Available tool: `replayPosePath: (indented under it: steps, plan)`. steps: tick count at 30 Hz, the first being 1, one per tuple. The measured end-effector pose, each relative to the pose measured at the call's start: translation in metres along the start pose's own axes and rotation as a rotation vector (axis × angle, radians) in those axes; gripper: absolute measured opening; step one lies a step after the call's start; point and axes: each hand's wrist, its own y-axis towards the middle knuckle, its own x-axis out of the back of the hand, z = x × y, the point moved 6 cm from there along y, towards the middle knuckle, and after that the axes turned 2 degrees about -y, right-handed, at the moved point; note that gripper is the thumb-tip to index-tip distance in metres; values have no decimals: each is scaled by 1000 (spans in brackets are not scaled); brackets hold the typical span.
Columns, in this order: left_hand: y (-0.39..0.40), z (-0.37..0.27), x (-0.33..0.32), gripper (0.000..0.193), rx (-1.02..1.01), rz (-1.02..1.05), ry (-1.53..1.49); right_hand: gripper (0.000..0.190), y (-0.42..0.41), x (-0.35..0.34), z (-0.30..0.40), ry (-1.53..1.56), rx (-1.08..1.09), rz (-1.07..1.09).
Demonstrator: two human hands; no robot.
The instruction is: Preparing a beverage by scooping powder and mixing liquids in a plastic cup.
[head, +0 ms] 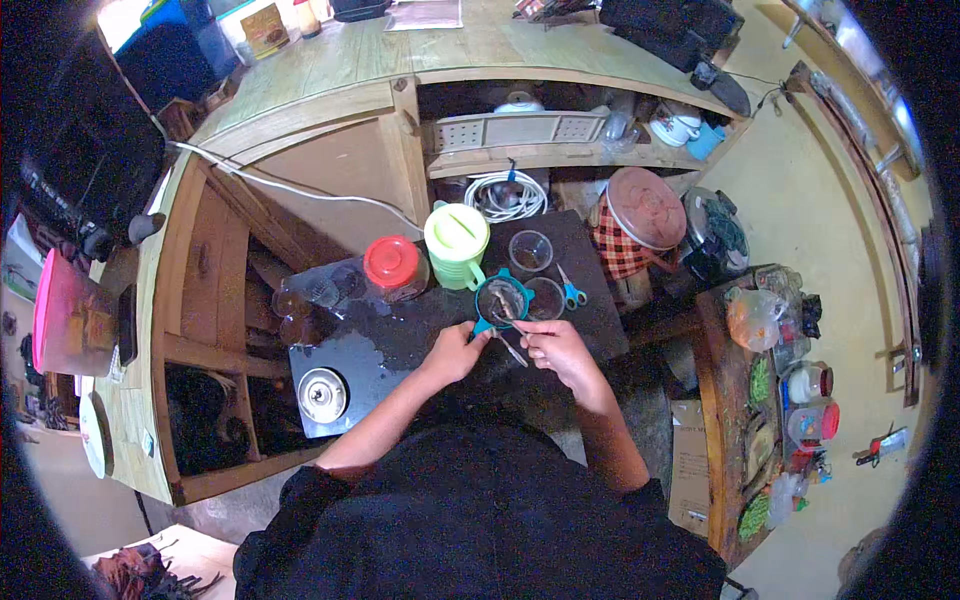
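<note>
My left hand (452, 354) grips the handle of a teal plastic strainer (481, 325) over the dark table. In my right hand (556, 346) is a thin metal utensil, perhaps a spoon (518, 325), its far end over the strainer. Something pale lies in the strainer's mesh; I cannot tell what. A second slim metal utensil (513, 351) shows below the strainer, between my hands. One clear cup (545, 298) stands right of the strainer, another clear cup (530, 250) behind it. Scissors with blue handles (573, 295) lie to the right. A light green pitcher (456, 241) stands behind the strainer.
A red-lidded jar (393, 268) stands left of the pitcher, with dark clear-walled containers (304, 296) farther left. A round metal lid (322, 394) lies at the table's near left. Water spots the dark tabletop (360, 358). A lidded bucket (645, 210) and wooden shelving (390, 161) stand behind.
</note>
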Motion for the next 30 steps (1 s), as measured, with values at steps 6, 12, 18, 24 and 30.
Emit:
replayPosePath:
  steps: [6,12,18,24,30]
  plan:
    - [16,-6,-4,33,-96,-51,-38,31,0,53,14,-5,32,-115]
    - [28,0,-10,35,64,18,-51,30,31,94,35,-109,119,-241]
    - [31,7,-14,36,-25,-71,-44,31,104,104,43,-889,493,-579]
    - [23,6,-5,32,198,31,-46,33,117,78,43,-1291,563,-723]
    - [30,13,-9,33,99,2,-129,35,98,73,51,-1324,567,-779]
